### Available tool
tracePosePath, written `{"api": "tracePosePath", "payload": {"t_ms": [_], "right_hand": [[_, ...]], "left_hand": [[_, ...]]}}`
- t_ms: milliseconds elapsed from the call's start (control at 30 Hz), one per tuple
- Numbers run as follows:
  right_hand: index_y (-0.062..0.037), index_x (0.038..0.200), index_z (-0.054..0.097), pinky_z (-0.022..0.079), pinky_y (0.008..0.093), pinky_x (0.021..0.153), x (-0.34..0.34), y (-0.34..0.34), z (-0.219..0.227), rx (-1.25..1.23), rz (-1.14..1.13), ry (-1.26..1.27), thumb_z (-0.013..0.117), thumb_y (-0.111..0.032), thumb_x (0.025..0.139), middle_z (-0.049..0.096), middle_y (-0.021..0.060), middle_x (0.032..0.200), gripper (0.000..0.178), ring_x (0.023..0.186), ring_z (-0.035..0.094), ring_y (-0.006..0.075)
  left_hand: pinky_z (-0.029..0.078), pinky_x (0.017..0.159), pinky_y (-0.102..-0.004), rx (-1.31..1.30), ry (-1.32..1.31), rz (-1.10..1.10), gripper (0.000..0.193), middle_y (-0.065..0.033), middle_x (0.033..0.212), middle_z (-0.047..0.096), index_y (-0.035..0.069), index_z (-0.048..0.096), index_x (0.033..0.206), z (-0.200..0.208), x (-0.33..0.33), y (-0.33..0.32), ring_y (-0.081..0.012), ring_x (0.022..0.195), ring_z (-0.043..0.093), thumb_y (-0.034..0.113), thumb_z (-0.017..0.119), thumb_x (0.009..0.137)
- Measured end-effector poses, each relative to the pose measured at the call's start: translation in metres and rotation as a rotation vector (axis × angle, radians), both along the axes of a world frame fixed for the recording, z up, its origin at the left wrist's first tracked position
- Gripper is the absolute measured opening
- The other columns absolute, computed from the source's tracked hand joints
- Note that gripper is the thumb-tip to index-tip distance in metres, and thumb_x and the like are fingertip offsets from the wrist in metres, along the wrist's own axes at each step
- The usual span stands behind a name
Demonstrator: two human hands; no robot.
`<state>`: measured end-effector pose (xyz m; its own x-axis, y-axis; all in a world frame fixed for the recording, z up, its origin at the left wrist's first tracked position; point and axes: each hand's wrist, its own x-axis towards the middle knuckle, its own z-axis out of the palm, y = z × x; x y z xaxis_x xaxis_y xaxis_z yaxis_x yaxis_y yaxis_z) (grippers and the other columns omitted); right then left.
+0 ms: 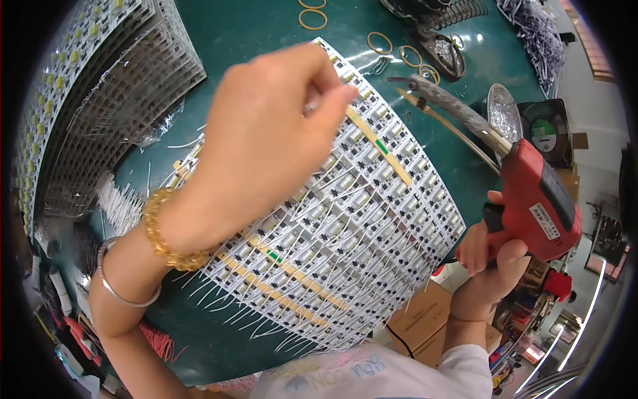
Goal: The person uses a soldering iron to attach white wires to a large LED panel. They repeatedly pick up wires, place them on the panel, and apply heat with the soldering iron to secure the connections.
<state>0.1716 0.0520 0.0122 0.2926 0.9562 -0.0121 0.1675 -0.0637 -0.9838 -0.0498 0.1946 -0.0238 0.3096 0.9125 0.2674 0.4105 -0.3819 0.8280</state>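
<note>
A large panel of small circuit boards [425, 219] lies on the table in front of me, with many thin white wires trailing across it and past its near edge. Yellow strips [392, 163] run across the panel. Above its far left part is my left hand [272, 120], slightly blurred, fingers curled and thumb close to them; whatever they pinch is hidden. At the right, my right hand [488, 249] grips a red soldering gun [538, 199] by its handle. The gun's grey barrel points up and left, its tip past the panel's far right edge, and a thin feed tube runs below.
Stacked circuit panels [86, 113] stand at the left, near a bundle of white wires [121, 203]. Red wires [159, 339] lie near left. Farther off are rubber bands [379, 43], a spring iron holder [458, 13], a metal dish [504, 113] and a black fan [545, 133].
</note>
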Motion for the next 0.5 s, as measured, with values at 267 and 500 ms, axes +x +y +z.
{"api": "tracePosePath", "payload": {"t_ms": [267,500], "right_hand": [[0.0118,0.11,0.045,0.028,0.0194,0.034,-0.009,-0.006,-0.011,-0.036,-0.068,-0.106,0.058,-0.063,0.075,0.042,-0.0005,0.045,0.084,0.034,0.035,0.0052],[0.0092,0.104,0.048,0.03,0.0198,0.034,-0.006,-0.007,-0.013,-0.047,-0.061,-0.041,0.06,-0.061,0.075,0.043,-0.0001,0.045,0.077,0.033,0.037,0.0059]], "left_hand": [[0.04,0.047,-0.0313,0.128,0.252,-0.003,0.017,-0.0099,0.056,0.058,0.002,0.057,0.07,-0.017,0.01,-0.01,-0.0215,0.048,0.056,0.015,0.063,0.08],[0.041,0.047,-0.032,0.11,0.35,0.001,0.017,-0.0092,0.056,0.058,0.002,0.056,0.071,-0.014,0.014,-0.012,-0.0216,0.048,0.056,0.015,0.062,0.08]]}}
